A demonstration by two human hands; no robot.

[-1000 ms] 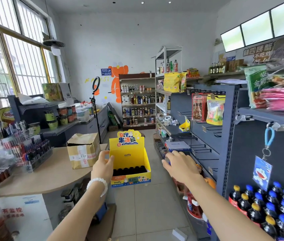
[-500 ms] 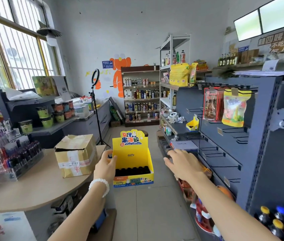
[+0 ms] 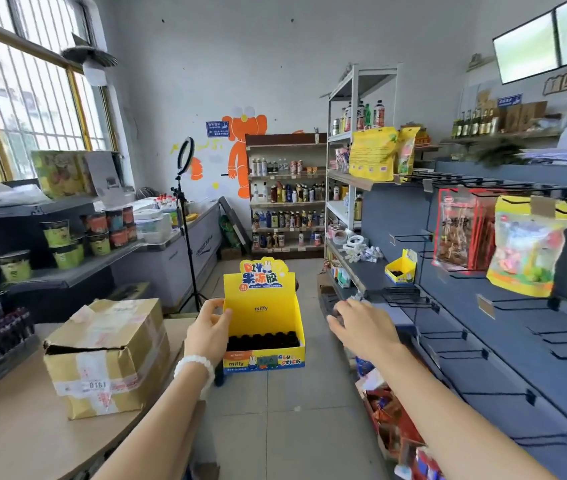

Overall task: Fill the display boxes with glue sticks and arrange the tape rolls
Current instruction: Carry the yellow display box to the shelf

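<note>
Box (image 3: 261,318) I'm carrying is bright yellow with a blue and orange strip along the bottom, black caps (image 3: 263,340) inside. My bracelet (image 3: 194,366) is white beads. Cardboard carton (image 3: 107,355) is tan with white tape, shelving (image 3: 504,344) is slate blue.

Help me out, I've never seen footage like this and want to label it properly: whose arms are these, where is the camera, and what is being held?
No machine here: a person wears one wide-angle camera on the head, looking forward and down at their own arms in a small shop. The left hand grips the side of a yellow display box with dark glue sticks in it. The right hand reaches open toward the blue shelf, holding nothing. A taped cardboard carton sits on the counter. Farther along the shelf are tape rolls and a second yellow box.
</note>
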